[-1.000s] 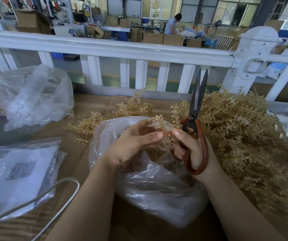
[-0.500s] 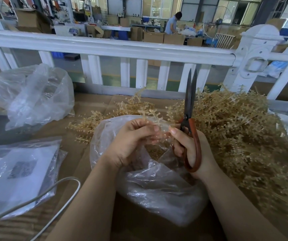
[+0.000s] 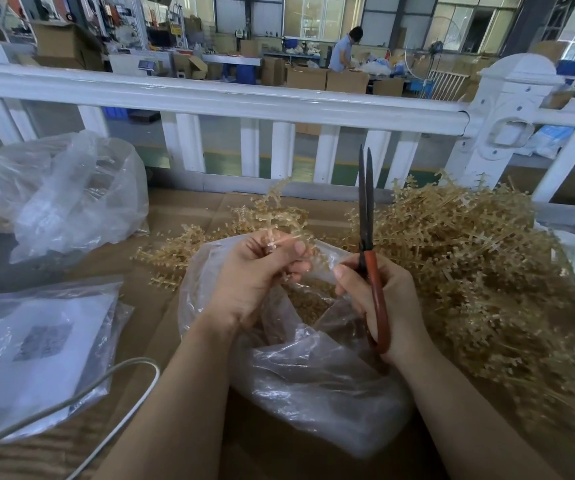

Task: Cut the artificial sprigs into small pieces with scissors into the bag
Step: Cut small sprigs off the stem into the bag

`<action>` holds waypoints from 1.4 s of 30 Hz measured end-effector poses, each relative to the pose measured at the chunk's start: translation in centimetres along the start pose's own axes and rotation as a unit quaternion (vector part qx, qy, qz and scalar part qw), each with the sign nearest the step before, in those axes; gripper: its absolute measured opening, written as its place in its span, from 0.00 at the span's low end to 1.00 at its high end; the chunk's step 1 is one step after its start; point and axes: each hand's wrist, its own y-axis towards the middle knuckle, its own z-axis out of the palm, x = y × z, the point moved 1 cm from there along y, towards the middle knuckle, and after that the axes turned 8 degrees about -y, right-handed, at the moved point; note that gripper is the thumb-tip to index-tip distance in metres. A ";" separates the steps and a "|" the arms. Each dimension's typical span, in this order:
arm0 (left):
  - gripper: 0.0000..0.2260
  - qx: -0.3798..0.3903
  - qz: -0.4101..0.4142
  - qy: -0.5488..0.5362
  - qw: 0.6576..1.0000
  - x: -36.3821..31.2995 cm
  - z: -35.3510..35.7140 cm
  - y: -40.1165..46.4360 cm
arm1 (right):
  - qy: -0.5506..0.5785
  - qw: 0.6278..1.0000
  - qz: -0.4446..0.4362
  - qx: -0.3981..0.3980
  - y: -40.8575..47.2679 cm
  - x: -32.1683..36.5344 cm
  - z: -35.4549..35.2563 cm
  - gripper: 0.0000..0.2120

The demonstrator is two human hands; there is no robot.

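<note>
Head view: bag [image 3: 314,386] contents hazy

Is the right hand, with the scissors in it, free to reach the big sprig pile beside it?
Probably yes. The sprig pile lies open right beside the right hand, nothing between, though its fingers are full gripping the scissors.
</note>
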 end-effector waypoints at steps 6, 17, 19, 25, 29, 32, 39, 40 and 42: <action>0.04 0.008 -0.009 0.051 0.999 0.0 0.4 -0.2 | 0.000 1.000 -0.002 0.009 -0.3 0.1 0.4 0.03; 0.08 0.053 -0.090 0.090 0.991 0.5 0.5 -0.2 | -0.014 1.000 -0.012 0.018 -0.3 0.5 0.4 0.04; 0.10 0.028 -0.104 0.074 0.991 0.7 0.4 -0.3 | -0.008 1.000 -0.003 0.015 -0.3 0.5 0.4 0.03; 0.04 0.007 -0.078 0.069 0.995 0.9 0.4 -0.4 | -0.017 1.000 -0.009 0.010 -0.4 0.7 0.4 0.03; 0.03 -0.033 -0.037 0.043 0.998 0.4 0.3 -0.2 | -0.089 0.996 -0.011 -0.016 -0.6 0.8 0.4 0.04; 0.02 -0.044 -0.011 0.005 0.999 0.2 0.1 0.0 | -0.198 0.978 -0.049 -0.037 -0.7 0.6 0.3 0.08; 0.03 -0.079 0.019 -0.048 0.996 -0.1 -0.6 0.0 | -0.359 0.928 -0.099 -0.022 -0.4 -0.6 -0.1 0.32; 0.03 -0.082 0.026 -0.050 0.995 -0.1 -0.6 0.0 | -0.371 0.923 -0.103 -0.019 -0.3 -0.7 -0.1 0.34; 0.04 -0.077 0.037 -0.052 0.995 -0.1 -0.6 0.0 | -0.387 0.916 -0.107 -0.018 -0.3 -0.9 0.1 0.35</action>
